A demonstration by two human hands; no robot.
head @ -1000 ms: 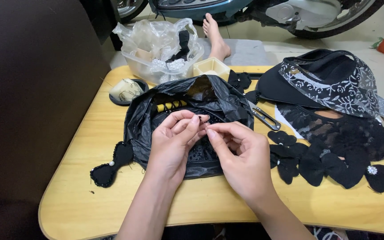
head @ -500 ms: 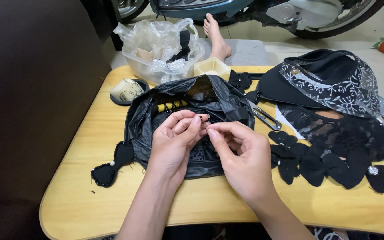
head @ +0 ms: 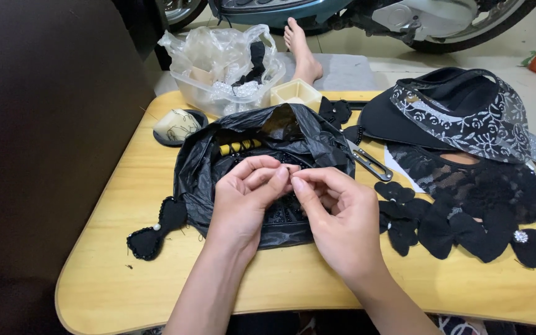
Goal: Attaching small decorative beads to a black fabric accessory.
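Left hand and right hand meeting fingertip to fingertip over a black bag, fingers pinched together on something too small to tell, black bows beside, wooden table

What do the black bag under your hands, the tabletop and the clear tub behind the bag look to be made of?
Black bag: thin plastic film, by its glossy crinkled folds. Tabletop: wood or wood-look laminate, pale yellow with visible grain and a smooth sheen; I cannot tell which. Clear tub: rigid see-through plastic, lined with crumpled clear film.
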